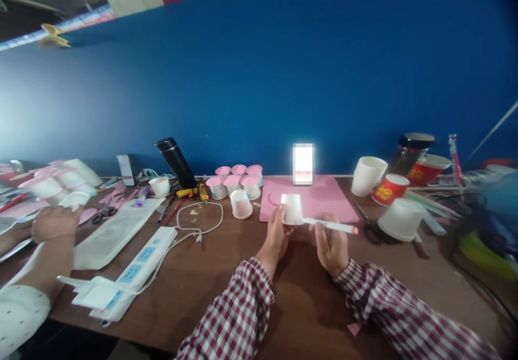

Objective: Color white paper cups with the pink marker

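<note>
My left hand [276,232] is closed around the side of a white paper cup [292,209], which is held upside down with its narrow end up. In my right hand [331,245] is a white marker pen [332,225] with a pinkish-orange end pointing right. The pen's left tip lies at the cup's lower right edge; whether it touches cannot be made out. Behind the cup lies a stack of pink paper [319,195]. Another white paper cup [242,204] stands to the left, in front of several cups with pink paper tops [233,181].
On the left are a power strip [135,268] with a cable, a printed sheet [117,236], a black flask [176,163] and a co-worker's hand [56,224]. Scissors [369,228], white cups [400,218] and a red cup [390,189] stand to the right. A blue partition [259,79] rises behind.
</note>
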